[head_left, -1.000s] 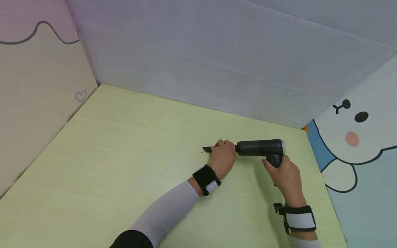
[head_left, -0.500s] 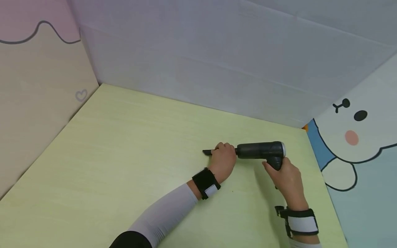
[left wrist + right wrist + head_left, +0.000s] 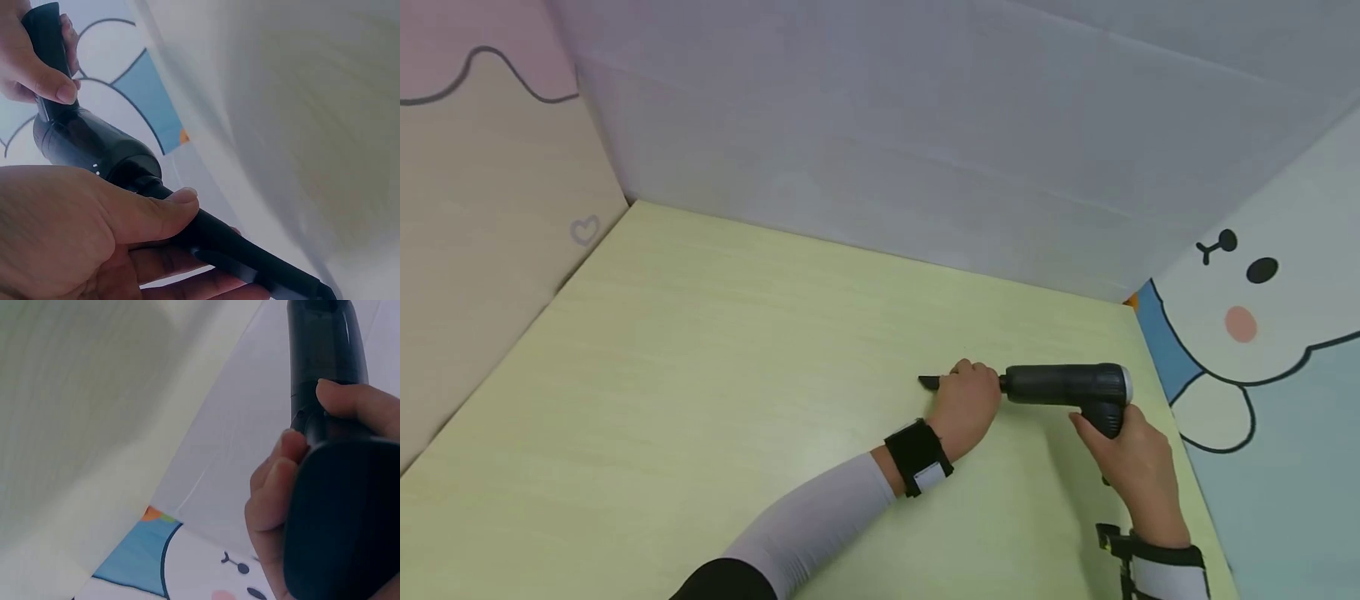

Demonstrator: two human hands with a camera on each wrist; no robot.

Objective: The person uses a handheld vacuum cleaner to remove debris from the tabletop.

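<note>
A black handheld vacuum cleaner [image 3: 1048,385] with a pistol-style handle lies level over the pale yellow table, pointing left in the head view. My right hand [image 3: 1138,467] grips its handle; the right wrist view shows the fingers [image 3: 272,500] curled round it and the flat handle base [image 3: 347,519] close to the camera. My left hand [image 3: 967,408] holds the long narrow nozzle [image 3: 250,250] just ahead of the body, thumb on one side and fingers beneath in the left wrist view. The slanted nozzle tip [image 3: 929,382] sticks out past the left fingers, close over the tabletop.
The table [image 3: 715,350] meets a plain greyish back wall [image 3: 865,142]. A beige panel [image 3: 490,233] with a heart outline borders the left, and a panel with a cartoon face [image 3: 1262,333] stands at the right, near my right hand.
Both hands have moved right and toward me with the vacuum cleaner, mostly in the last half second. A small reddish speck near the nozzle tip one second ago no longer shows. Both grips stay the same.
</note>
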